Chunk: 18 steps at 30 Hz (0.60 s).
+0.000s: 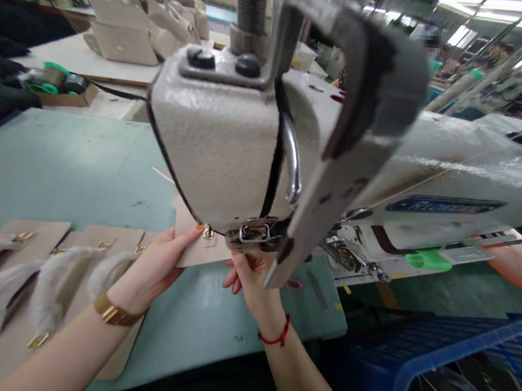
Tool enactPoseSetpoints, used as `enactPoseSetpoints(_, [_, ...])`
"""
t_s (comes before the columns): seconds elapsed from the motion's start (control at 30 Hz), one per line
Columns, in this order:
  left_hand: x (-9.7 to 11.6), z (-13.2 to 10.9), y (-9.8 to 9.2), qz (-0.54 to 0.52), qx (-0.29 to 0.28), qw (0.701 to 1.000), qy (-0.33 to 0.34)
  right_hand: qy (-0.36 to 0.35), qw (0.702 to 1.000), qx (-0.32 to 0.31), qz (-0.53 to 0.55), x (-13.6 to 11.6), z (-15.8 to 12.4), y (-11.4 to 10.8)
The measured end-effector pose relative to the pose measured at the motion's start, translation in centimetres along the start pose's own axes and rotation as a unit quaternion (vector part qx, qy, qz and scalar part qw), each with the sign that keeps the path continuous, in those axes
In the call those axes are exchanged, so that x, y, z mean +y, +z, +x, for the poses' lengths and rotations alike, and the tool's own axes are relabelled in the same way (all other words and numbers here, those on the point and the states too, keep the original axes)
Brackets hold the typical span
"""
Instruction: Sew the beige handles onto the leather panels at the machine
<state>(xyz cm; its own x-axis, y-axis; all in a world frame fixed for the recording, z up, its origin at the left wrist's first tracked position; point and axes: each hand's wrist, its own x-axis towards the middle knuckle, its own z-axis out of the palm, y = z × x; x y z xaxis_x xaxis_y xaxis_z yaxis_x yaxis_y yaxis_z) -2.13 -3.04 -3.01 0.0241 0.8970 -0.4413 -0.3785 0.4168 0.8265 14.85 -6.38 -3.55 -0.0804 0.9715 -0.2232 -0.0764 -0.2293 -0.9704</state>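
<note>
A beige leather panel [197, 252] with a small gold clasp lies under the head of a grey sewing machine [229, 139]. My left hand [155, 265] grips the panel's left edge, thumb on top, a gold bracelet on the wrist. My right hand [250, 275] is closed on the panel's near edge right under the presser foot [252, 233]; a red cord circles that wrist. The needle area is mostly hidden by the machine head.
Several beige panels with fur trim and gold clasps [44, 281] lie stacked at the left on the teal table [66, 164]. A blue plastic crate [437, 362] stands at lower right. Cardboard boxes [124, 37] and thread spools [50, 79] sit behind.
</note>
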Motion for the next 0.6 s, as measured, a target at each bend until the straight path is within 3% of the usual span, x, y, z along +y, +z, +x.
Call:
enactPoseSetpoints(0.1, [0.5, 0.1, -0.7, 0.014, -0.035, 0.999, -0.015, 0.006, 1.000, 0.002, -0.005, -0.4, -0.1, 0.0])
enactPoseSetpoints(0.27, [1.3, 0.5, -2.0, 0.177, -0.149, 0.972, -0.037, -0.002, 1.000, 0.019, -0.003, -0.1, -0.5, 0.2])
enactPoseSetpoints(0.4, [1.6, 0.8, -2.4, 0.237, -0.178, 0.955, -0.029, -0.003, 1.000, 0.001, -0.003, 0.5, -1.0, 0.8])
enactPoseSetpoints(0.6, [1.6, 0.6, -2.1, 0.223, -0.186, 0.957, -0.021, -0.007, 1.000, -0.013, 0.011, 1.2, -1.1, 1.5])
